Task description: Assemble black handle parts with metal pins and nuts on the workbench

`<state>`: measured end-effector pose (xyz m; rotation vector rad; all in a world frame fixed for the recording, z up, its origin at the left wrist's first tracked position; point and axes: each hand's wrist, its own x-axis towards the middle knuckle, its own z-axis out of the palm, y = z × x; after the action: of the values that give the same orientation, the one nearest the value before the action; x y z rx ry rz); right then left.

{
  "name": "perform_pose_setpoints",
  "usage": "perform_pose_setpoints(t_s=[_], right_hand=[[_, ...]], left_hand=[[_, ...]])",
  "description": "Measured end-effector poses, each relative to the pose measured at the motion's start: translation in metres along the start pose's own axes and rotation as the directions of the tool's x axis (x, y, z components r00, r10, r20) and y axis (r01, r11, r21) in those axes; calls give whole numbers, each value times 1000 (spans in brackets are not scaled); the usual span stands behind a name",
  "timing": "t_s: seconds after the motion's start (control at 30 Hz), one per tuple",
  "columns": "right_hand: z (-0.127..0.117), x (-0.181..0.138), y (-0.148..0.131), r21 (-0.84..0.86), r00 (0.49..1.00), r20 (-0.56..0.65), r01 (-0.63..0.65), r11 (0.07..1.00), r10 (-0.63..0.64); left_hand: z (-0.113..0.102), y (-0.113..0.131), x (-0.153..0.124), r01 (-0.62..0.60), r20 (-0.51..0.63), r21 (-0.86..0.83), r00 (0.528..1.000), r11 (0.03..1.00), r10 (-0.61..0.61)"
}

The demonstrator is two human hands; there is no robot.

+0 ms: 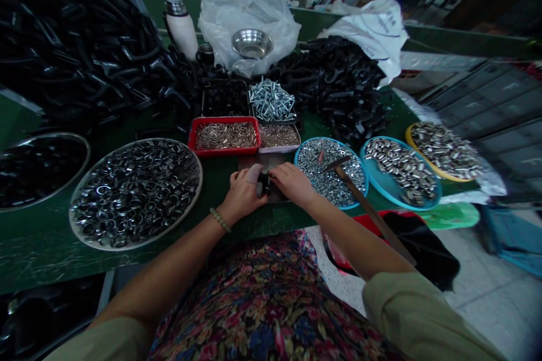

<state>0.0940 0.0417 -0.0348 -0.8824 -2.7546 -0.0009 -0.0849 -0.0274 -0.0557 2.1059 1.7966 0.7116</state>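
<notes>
My left hand point(243, 192) and my right hand point(292, 182) meet over a small metal block point(275, 196) at the table's front edge. Both are closed on a small black part point(263, 183) held between them. The left forefinger wears a pale finger cover point(254, 172); a bead bracelet point(220, 220) circles the left wrist. A hammer point(364, 203) lies with its head on the blue dish of nuts point(334, 172), right of my right hand.
A big round tray of metal rings point(135, 192) sits left. A red tray of pins point(224, 135), a tray of small parts point(279, 136) and bolts point(271, 101) lie behind. Dishes of sleeves point(400, 172) point(444, 149) stand right. Black parts point(84, 51) are heaped at the back.
</notes>
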Motion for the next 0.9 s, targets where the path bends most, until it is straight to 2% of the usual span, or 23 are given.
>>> perform_pose_setpoints(t_s=[0.03, 0.1, 0.13, 0.17, 0.2, 0.23, 0.27, 0.37, 0.43, 0.47, 0.57, 0.63, 0.73, 0.83, 0.9], right_hand=[[-6, -11, 7, -14, 998, -15, -55, 998, 55], [-21, -40, 27, -108, 956, -55, -294, 950, 289], [-29, -56, 40, -186, 888, -80, -460, 868, 454], [-36, -71, 52, -263, 796, -82, -597, 757, 599], [-42, -85, 64, -323, 718, -53, -669, 669, 694], [-46, -95, 72, -371, 664, -17, -698, 612, 748], [-49, -102, 78, -397, 643, 30, -695, 599, 766], [-52, -99, 67, -316, 676, 86, -679, 663, 732], [-54, -82, 42, -123, 713, 88, -686, 717, 696], [-56, -72, 27, -4, 745, 108, -662, 750, 658], [-67, -40, -13, 279, 877, 199, -479, 832, 438], [-73, -24, -28, 361, 916, 172, -401, 842, 362], [-74, -12, -34, 366, 914, 126, -403, 839, 385], [-66, -16, -27, 268, 889, 249, -445, 854, 385], [-61, -27, -17, 191, 860, 263, -491, 850, 438]], left_hand=[[0, 0, 0, 1, 2, -3, 1000, 1000, -1], [-1, 0, 0, 5, 8, -12, 1000, 1000, -5], [-1, 0, 0, 5, 10, -16, 1000, 1000, -5], [0, 0, 0, 7, 8, -18, 1000, 1000, -7], [0, 1, 0, 9, 3, -19, 1000, 1000, -9], [0, 1, 0, 12, -4, -19, 1000, 1000, -12], [0, 1, 0, 15, -10, -19, 1000, 1000, -15], [1, 1, 0, 22, -16, -24, 1000, 999, -22], [1, 1, 0, 20, -17, -39, 1000, 999, -20], [1, 1, 0, 17, -20, -46, 1000, 999, -18], [1, 1, 0, 19, -36, -52, 999, 998, -21], [2, 0, 0, 20, -38, -47, 999, 999, -21], [3, -1, 0, 8, -31, -45, 999, 999, -9], [2, -1, -1, -5, -29, -25, 1000, 1000, 4], [0, 1, -1, -55, -10, 48, 998, 997, 55]])
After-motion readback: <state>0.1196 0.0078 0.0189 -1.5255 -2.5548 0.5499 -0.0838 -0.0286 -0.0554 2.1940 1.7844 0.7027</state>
